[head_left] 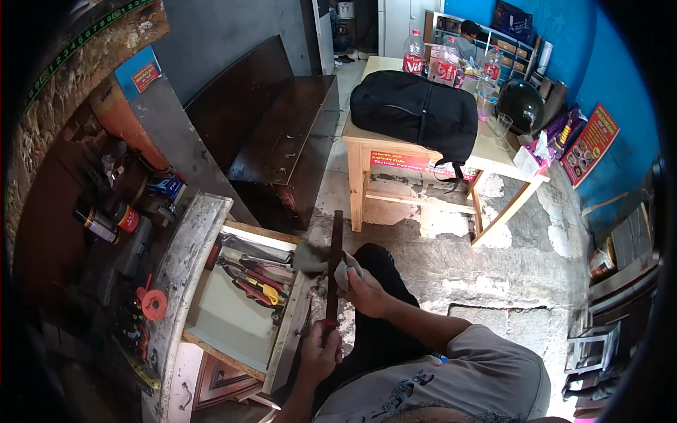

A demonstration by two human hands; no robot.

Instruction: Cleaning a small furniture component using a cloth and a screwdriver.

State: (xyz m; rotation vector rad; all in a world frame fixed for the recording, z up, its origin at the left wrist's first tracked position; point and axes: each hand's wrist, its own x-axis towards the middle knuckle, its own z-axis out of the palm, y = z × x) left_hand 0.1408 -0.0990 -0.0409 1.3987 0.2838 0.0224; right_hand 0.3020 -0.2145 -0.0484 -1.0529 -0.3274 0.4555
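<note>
My left hand (321,356) is closed around the red handle of a long flat dark file (336,236), which points away from me and stands roughly upright in the picture. A grey-green rag (310,259) is bunched in my right hand (364,290), pressed against the middle of the blade. Just left of both hands, a drawer (229,314) is pulled out. Several pliers (247,283) and a yellow-handled tool (266,290) lie inside it.
A worn workbench (180,261) holds the drawer. Ahead are a dark wooden bench (275,127) and a wooden table (360,134) carrying a black backpack (416,109), bottles (414,53) and a black helmet (520,106). A person (468,44) sits beyond the table.
</note>
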